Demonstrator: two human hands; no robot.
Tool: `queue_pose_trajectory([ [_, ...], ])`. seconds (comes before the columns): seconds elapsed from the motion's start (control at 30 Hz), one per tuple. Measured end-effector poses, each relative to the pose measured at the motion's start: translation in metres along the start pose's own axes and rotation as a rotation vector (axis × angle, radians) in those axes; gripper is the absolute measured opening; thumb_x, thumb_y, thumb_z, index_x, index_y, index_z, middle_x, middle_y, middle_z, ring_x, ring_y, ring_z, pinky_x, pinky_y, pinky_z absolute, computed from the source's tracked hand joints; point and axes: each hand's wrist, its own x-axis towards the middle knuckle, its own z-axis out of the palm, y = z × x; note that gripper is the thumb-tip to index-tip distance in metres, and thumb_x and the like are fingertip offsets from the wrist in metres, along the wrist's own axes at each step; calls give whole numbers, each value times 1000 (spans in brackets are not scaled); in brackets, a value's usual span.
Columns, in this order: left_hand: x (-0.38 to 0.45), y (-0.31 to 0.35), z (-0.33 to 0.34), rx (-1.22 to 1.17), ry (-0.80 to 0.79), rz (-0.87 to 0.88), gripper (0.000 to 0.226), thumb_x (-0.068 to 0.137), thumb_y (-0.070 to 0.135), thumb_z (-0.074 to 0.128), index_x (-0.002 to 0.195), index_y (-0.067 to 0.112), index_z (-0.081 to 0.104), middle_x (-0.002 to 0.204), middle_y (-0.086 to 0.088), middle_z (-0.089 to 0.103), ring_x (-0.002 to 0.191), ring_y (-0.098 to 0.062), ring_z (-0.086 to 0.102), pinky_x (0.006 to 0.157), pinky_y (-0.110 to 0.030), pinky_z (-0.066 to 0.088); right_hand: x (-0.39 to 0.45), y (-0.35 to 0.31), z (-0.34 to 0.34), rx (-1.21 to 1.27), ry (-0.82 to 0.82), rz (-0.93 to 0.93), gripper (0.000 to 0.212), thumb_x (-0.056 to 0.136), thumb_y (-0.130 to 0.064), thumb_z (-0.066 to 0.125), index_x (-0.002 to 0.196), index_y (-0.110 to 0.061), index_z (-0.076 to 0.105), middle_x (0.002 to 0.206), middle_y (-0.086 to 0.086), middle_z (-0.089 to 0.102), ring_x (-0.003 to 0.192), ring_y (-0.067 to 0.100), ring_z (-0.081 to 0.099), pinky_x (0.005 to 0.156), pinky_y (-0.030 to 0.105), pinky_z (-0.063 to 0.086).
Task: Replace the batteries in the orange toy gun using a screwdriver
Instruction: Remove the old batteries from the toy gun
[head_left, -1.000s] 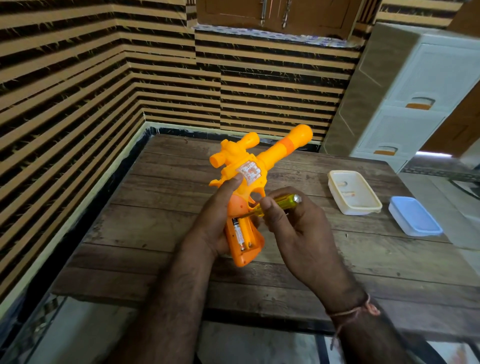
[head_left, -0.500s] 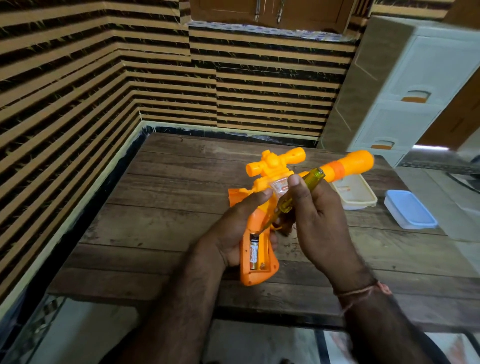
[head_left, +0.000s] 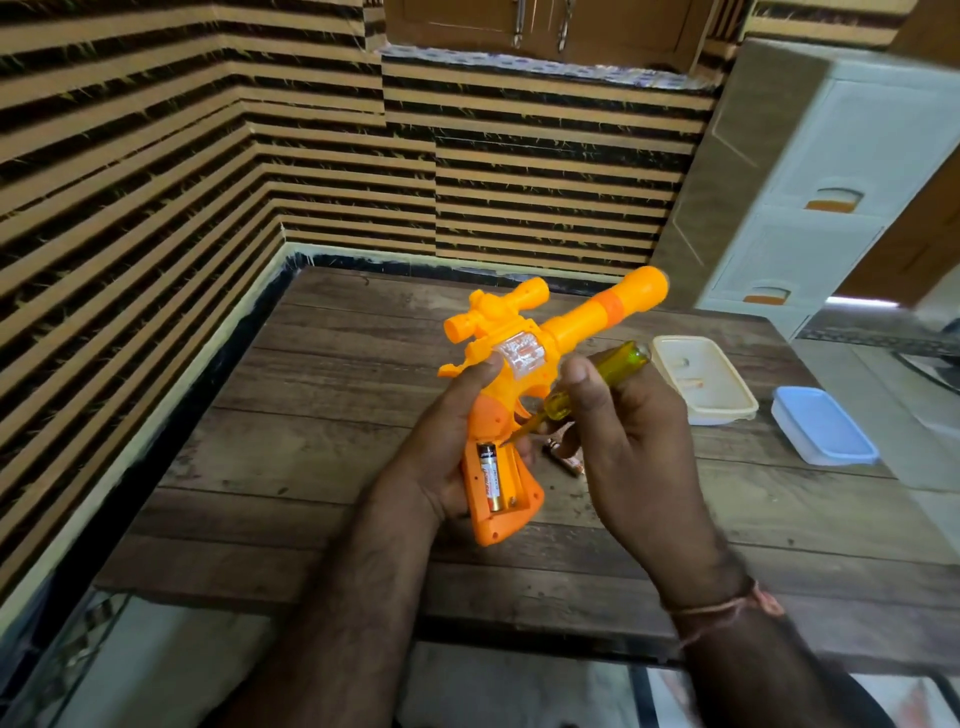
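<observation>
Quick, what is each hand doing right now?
Left hand: closed, holding the toy gun.
Right hand: closed, holding the screwdriver.

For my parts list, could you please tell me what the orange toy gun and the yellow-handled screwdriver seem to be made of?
Orange toy gun: moulded plastic, apparently; smooth, slightly glossy, seamed shell.
Yellow-handled screwdriver: handle looks like translucent plastic, since light passes through; its thin shaft is probably metal, too small to confirm.
</observation>
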Motion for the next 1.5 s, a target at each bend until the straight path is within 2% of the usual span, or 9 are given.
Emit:
queue_pose_trajectory([
  [0.17,-2,0,2,-15,20,8,39,96,46,50,115,16,66,84,-7,70,56,-16,63,52,-25,49,-2,1,2,-55,-25,-20,29,95,-32,54,86,-6,64,74,3,68,66,15,66,57,28,53],
  [0.27,-1,0,1,-8,45,20,49,92,52,57,127,18,63,117,-17,68,97,-39,67,86,-44,54,-3,2,4,-95,-35,-39,35,94,-42,52,85,-10,63,69,4,66,62,14,65,56,34,52],
  [0.33,0,-3,0,-21,49,-16,56,88,55,62,131,20,62,137,-25,55,131,-53,42,111,-63,31,-3,4,6,-132,-54,-34,33,93,-46,49,85,-17,61,67,4,63,60,18,63,55,43,51],
  [0.47,5,-8,0,-78,31,-83,60,86,55,64,135,21,58,145,-23,47,140,-50,28,115,-63,16,-1,5,6,-147,-10,-37,28,94,-47,45,87,-24,58,69,4,61,62,24,62,55,50,49],
  [0.8,6,-14,2,-113,57,-46,56,86,51,65,132,19,62,136,-22,52,115,-38,42,99,-47,33,0,4,1,-134,9,6,39,93,-50,44,87,-14,56,71,5,61,62,19,60,57,50,49],
  [1.03,1,-3,0,-43,42,-14,45,93,50,51,112,12,66,78,-9,68,55,-18,61,56,-27,48,2,-4,-9,-129,13,-43,26,95,-44,46,82,-23,54,71,-3,60,66,20,62,59,45,52],
  [1.2,1,1,-1,-23,104,0,52,91,51,57,120,9,67,116,-24,67,100,-38,64,97,-53,49,-1,-7,-7,-333,-263,23,19,88,-41,51,82,-24,58,69,-8,62,61,10,58,57,37,49],
  [1.33,2,2,0,-73,112,-9,42,92,49,55,106,13,69,91,-14,70,78,-28,67,80,-40,53,-11,3,-2,-546,-494,-15,18,80,-43,44,77,-28,55,64,-7,59,57,11,53,58,42,47],
  [1.5,2,4,-3,-92,139,10,47,85,52,59,97,8,70,88,-18,67,76,-31,65,80,-42,51,-10,6,-3,-587,-567,-58,37,80,-43,48,113,-37,63,85,-9,70,71,13,62,65,36,51],
])
